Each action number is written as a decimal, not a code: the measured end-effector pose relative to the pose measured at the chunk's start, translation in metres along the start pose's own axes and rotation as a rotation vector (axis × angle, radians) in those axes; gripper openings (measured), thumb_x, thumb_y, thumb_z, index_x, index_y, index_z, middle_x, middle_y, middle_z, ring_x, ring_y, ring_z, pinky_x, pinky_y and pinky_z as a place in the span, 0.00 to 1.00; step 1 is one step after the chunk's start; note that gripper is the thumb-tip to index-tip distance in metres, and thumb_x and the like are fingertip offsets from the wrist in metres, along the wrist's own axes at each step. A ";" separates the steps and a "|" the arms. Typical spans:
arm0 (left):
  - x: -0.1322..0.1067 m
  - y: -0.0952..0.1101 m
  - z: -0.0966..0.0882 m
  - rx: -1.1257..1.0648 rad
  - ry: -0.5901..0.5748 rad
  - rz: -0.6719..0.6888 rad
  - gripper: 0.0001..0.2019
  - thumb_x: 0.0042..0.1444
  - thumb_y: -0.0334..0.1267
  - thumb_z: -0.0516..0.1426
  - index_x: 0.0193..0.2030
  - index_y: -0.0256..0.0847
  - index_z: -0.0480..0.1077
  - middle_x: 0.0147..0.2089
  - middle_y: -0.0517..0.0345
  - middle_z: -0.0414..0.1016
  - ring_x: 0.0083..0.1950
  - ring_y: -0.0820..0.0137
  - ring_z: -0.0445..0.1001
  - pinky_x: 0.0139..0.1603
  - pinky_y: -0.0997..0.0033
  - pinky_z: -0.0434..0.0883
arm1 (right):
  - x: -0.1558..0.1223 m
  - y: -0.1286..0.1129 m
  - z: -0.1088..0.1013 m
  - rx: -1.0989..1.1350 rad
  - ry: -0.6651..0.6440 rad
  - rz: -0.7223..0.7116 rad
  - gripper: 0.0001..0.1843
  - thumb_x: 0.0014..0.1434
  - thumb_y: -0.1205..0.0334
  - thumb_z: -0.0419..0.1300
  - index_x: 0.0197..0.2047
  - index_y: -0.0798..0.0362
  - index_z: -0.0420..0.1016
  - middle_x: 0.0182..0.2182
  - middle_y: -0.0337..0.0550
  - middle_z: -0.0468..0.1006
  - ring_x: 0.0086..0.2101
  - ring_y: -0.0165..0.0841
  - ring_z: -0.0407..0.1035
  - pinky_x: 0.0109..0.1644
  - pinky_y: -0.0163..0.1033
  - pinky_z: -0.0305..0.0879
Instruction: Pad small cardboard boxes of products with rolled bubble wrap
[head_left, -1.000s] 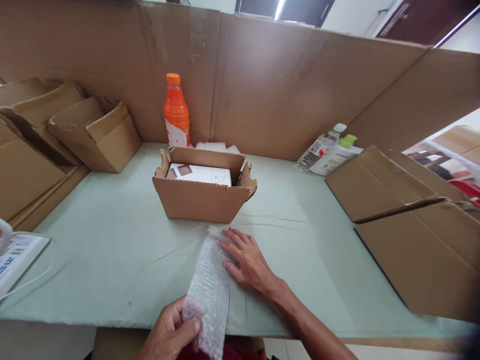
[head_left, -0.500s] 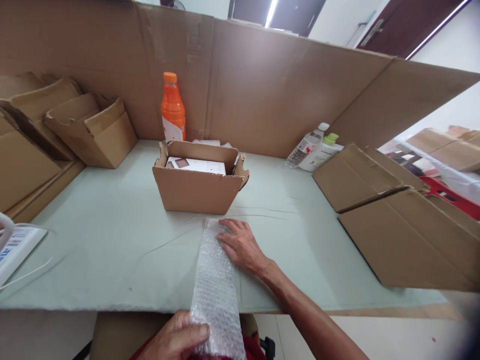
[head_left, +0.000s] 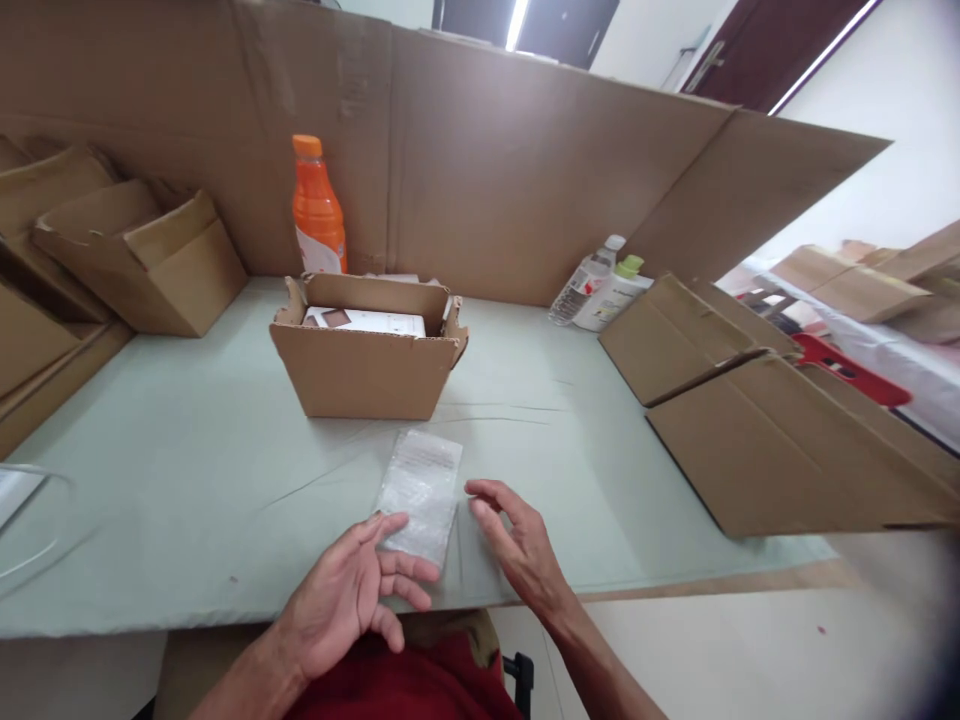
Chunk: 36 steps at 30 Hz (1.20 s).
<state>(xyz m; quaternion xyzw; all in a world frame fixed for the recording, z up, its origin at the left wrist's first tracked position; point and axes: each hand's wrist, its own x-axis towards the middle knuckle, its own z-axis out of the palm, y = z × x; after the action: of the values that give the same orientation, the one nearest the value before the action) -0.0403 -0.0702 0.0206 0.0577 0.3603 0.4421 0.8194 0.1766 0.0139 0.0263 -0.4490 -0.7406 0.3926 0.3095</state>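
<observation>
A folded piece of bubble wrap (head_left: 424, 480) lies flat on the pale green tabletop (head_left: 225, 480), close to its front edge. My left hand (head_left: 352, 590) is palm up with its fingers spread, overlapping the near left part of the wrap; whether it touches is hard to tell. Just right of the wrap, my right hand (head_left: 517, 545) hovers with fingers curved and apart, holding nothing. Behind the wrap stands an open cardboard box (head_left: 360, 375) with a white printed box (head_left: 386, 322) inside.
An orange bottle (head_left: 319, 215) stands behind the box, before a tall cardboard screen (head_left: 510, 170). Cardboard boxes (head_left: 202, 270) crowd the left side. On the right are a clear bottle (head_left: 581, 285), a white bottle with green cap (head_left: 611, 300) and more cartons (head_left: 795, 445).
The long strip of bubble wrap is now doubled over into a short piece on the table. My left hand has let go and opened; my right hand has come off the wrap.
</observation>
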 end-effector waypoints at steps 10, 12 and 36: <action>-0.016 -0.022 -0.024 0.845 0.205 0.596 0.26 0.63 0.40 0.56 0.67 0.49 0.59 0.38 0.57 0.77 0.34 0.67 0.77 0.33 0.70 0.75 | -0.030 -0.004 0.036 -0.416 -0.233 -0.441 0.26 0.56 0.67 0.61 0.59 0.53 0.68 0.58 0.53 0.74 0.54 0.46 0.67 0.56 0.53 0.63; -0.012 -0.015 -0.031 1.339 0.259 1.003 0.25 0.60 0.32 0.58 0.64 0.52 0.65 0.47 0.55 0.79 0.46 0.64 0.78 0.48 0.66 0.76 | -0.024 0.002 0.041 -0.402 -0.194 -0.438 0.19 0.60 0.70 0.57 0.55 0.51 0.71 0.54 0.48 0.78 0.51 0.43 0.69 0.53 0.50 0.64; 0.001 -0.012 -0.040 1.785 0.409 1.267 0.32 0.60 0.31 0.57 0.71 0.44 0.54 0.59 0.43 0.70 0.62 0.51 0.65 0.62 0.51 0.62 | -0.004 -0.003 0.047 -0.369 -0.167 -0.385 0.12 0.66 0.69 0.55 0.49 0.51 0.75 0.43 0.45 0.82 0.44 0.38 0.72 0.48 0.47 0.63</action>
<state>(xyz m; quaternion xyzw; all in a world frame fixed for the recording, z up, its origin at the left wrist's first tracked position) -0.0577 -0.0853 -0.0143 0.7257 0.5828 0.3640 0.0354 0.1382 -0.0048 0.0051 -0.3148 -0.8942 0.2205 0.2296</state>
